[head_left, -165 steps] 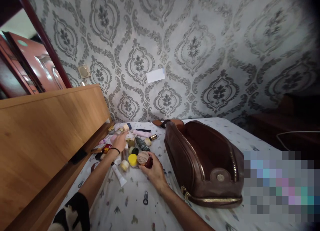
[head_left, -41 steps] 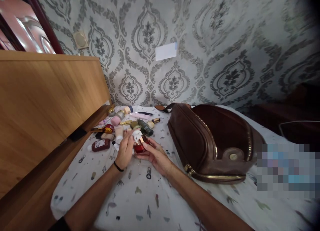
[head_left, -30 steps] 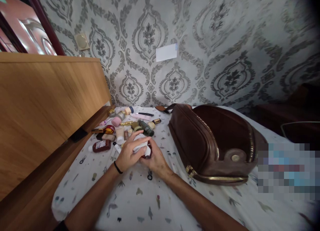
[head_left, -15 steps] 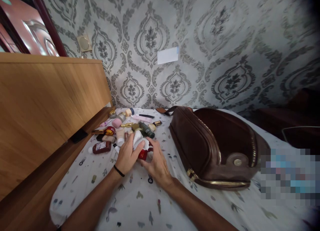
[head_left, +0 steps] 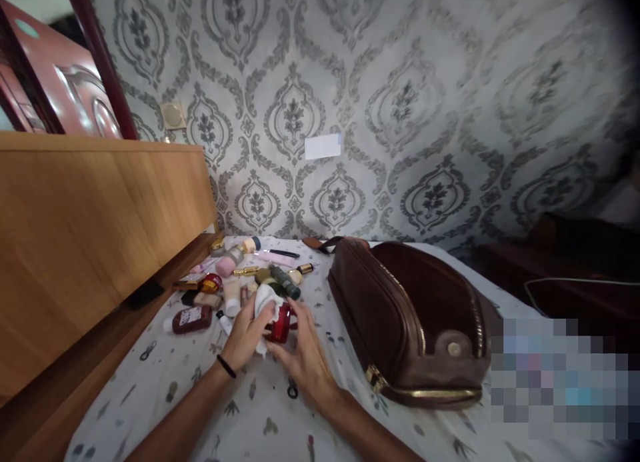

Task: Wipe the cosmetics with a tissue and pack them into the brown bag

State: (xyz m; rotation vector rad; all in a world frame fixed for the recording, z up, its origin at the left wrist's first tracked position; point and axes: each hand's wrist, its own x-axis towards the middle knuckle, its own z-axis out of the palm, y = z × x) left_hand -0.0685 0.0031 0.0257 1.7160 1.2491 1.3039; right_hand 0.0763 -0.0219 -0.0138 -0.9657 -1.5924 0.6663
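Red jar [head_left: 281, 325]: in the head view, your only one, it is between your two hands, on the near side of the cosmetics [head_left: 233, 307]; you can't tell whether it touches the bed sheet [head_left: 253, 425] below.
Right hand [head_left: 305, 355]: curved round the jar from the right, thumb low, fingers at the far side, so it is holding the jar.
Left hand [head_left: 246, 335]: pinching a bunched white cloth [head_left: 267, 301] against the jar's left side.
Step in hand: you appear to be wiping the jar down; the cloth and fingers hide part of it, so how much is done can't be judged.
Next wipe: it probably calls for a small turn of the jar in your right hand, with light cloth pressure, as the smooth surface may slip.
Cosmetics around: they lie loose toward the sheet's far left corner, the dark green bottle [head_left: 285, 282] just beyond your hands, so leave your knuckles room.
Brown bag [head_left: 367, 322]: stands unzipped on your right, its strap toward the sheet's far edge, apart from your hand.
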